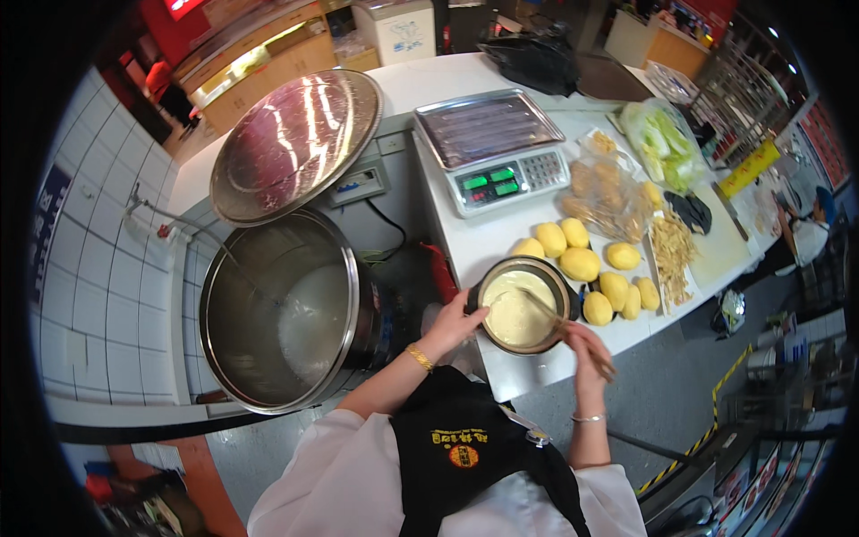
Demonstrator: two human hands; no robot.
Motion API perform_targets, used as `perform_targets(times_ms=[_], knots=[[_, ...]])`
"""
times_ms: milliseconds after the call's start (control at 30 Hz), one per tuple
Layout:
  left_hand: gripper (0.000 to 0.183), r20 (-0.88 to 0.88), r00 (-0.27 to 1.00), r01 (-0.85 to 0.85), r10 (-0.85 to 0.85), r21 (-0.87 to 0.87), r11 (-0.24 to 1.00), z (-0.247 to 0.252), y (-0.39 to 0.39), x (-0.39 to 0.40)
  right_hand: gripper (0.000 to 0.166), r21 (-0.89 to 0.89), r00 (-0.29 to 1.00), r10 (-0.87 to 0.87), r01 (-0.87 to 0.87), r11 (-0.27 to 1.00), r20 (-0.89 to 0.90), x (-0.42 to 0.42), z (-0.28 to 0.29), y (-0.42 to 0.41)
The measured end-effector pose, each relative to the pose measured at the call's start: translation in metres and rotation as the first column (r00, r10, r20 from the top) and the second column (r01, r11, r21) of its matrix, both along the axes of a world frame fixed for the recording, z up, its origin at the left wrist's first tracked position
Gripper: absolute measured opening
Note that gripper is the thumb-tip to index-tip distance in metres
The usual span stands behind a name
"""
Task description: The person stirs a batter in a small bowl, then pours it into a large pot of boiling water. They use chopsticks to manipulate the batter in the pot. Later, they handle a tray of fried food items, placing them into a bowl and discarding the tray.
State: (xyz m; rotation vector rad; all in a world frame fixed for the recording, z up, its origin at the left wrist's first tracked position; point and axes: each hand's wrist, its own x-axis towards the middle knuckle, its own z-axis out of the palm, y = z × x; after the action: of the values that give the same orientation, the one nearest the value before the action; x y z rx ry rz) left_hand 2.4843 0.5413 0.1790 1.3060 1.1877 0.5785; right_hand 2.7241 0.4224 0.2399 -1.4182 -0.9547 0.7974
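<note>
A dark round pot (496, 268) stands at the near end of the white counter, with a pale yellow, batter-like mixture (513, 312) inside. My left hand (455, 325) grips the pot's left side, thumb over the rim and fingers against the outer wall. In my right hand (585, 352) is a pair of wooden chopsticks (545, 310), slanting over the right rim with their tips in the mixture. Just beyond the pot and to its right lie several peeled potatoes (580, 264).
A digital scale (507, 178) sits farther back, beside bagged potatoes (597, 194) and bagged lettuce (661, 144). Peelings (671, 258) and a knife (737, 218) lie rightward. Left stands a large steel vat (225, 322) with a hose in it; a round metal lid (295, 144) leans behind.
</note>
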Motion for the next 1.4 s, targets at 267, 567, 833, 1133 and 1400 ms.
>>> perform_targets(times_ms=[267,567,833,1133,1400], knots=[[0.053,0.143,0.988,0.1,-0.06,-0.295,0.95,-0.01,0.007,0.007,0.013,-0.197,0.993,0.12,-0.117,0.973,0.003,-0.002,0.041,-0.007],[0.056,0.083,0.992,0.108,-0.091,-0.236,0.966,0.014,0.011,0.008,0.018,-0.185,0.933,0.283,-0.245,0.952,0.222,0.022,0.116,0.143],[0.019,0.19,0.982,0.072,-0.017,-0.283,0.957,-0.046,0.004,0.024,0.041,-0.49,0.562,0.618,-0.381,0.784,0.55,-0.03,0.159,0.153],[0.077,0.35,0.866,-0.292,0.358,-0.228,0.929,0.008,-0.021,-0.091,0.042,-0.462,0.479,0.7,-0.529,0.712,0.53,-0.144,0.096,0.125],[0.096,-0.12,0.992,0.039,0.027,0.512,0.858,0.113,0.111,-0.124,0.043,-0.47,0.449,0.738,-0.574,0.67,0.503,-0.172,0.077,0.125]])
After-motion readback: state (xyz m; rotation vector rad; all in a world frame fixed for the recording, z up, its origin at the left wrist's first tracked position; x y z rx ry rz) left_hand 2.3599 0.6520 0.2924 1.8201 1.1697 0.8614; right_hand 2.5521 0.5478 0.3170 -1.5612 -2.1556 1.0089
